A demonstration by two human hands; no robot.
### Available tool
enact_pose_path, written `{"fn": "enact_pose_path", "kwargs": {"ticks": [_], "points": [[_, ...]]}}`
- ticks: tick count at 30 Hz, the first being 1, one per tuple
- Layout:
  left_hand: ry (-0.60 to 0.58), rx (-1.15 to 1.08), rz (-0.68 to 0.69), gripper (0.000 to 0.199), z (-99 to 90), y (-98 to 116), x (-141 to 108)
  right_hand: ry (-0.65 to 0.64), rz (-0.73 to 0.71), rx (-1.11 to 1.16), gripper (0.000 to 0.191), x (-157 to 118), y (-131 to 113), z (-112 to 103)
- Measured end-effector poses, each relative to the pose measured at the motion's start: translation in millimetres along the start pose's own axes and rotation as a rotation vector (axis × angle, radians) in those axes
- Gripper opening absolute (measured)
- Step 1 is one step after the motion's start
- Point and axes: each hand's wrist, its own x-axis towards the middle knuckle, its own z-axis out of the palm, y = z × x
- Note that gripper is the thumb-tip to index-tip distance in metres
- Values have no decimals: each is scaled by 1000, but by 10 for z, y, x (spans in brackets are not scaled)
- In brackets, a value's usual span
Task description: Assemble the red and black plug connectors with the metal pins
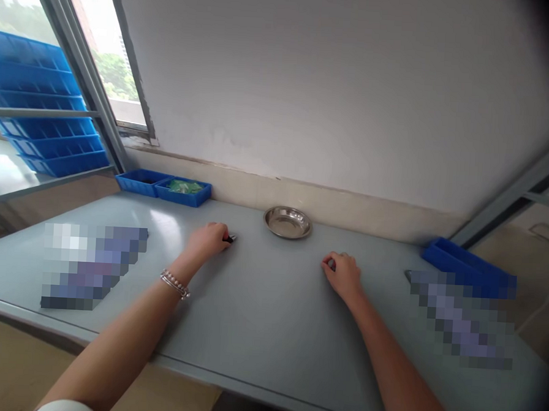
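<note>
Honestly, relax and the black thing (pixel 228 238) your left hand (pixel 214 236) pinches could drop; can't tell what your right hand (pixel 346 274) grips.

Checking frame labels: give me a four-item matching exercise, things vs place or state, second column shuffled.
Things
1 dish
2 bracelets
3 green items
4 left hand

Places and states
A lying in a blue bin
B gripping a small dark item
C shiny metal, near the wall
D worn, partly beaded

Pairs: 1-C, 2-D, 3-A, 4-B
</note>
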Motion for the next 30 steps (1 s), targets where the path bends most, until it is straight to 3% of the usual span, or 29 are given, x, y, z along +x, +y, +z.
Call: {"fn": "enact_pose_path", "kwargs": {"ticks": [10,22,26,30], "points": [[22,119,-11,19,-102,279,-224,22,-21,25,13,18,56,38],[-17,90,1,22,-62,260,-193,71,-60,19,12,22,80,66],[40,82,17,21,-86,302,-212,66,-64,15,12,27,98,83],[157,26,117,23,-105,412,-247,114,-66,59,13,11,80,53]]}}
